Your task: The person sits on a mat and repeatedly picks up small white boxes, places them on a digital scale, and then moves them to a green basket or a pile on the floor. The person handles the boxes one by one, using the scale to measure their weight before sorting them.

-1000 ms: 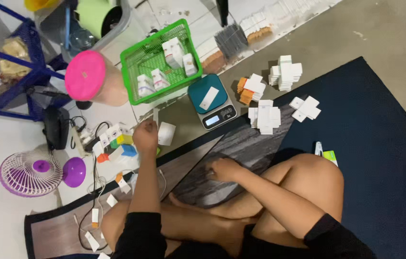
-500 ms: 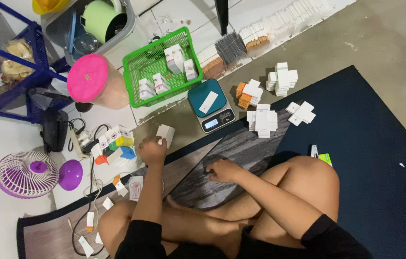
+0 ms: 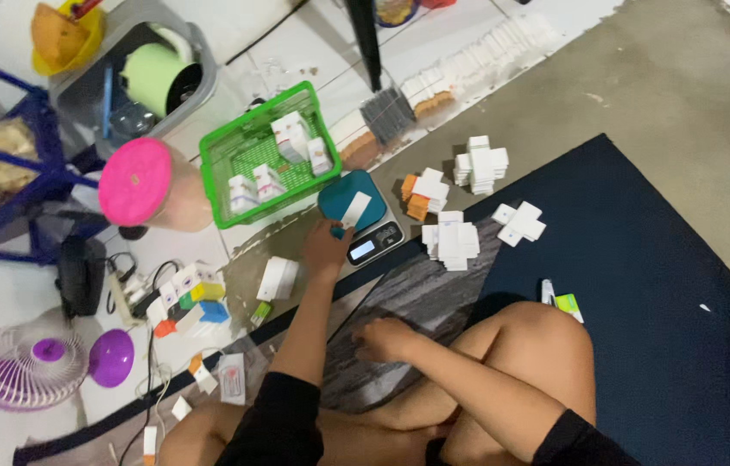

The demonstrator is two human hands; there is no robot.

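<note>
Two bare hands work low over a crowded floor. The left hand (image 3: 328, 248) reaches to the near-left edge of a small teal-topped digital scale (image 3: 359, 216), fingers curled against its platform beside a white card (image 3: 354, 210) lying there; whether it pinches anything cannot be told. The right hand (image 3: 379, 339) rests loosely closed, holding nothing visible, on a grey patterned mat (image 3: 421, 298) by the person's knee.

A green plastic basket (image 3: 244, 160) of small boxes sits just behind the scale, a pink-lidded jar (image 3: 136, 181) to its left. One white box (image 3: 278, 278) stands near the left forearm. Stacks of flat white cartons (image 3: 451, 237) crowd the scale's right side. Open room lies to the right, across the dark blue mat (image 3: 658, 302) and bare concrete floor (image 3: 667, 95). A purple fan (image 3: 32, 367) fills the lower-left corner.
</note>
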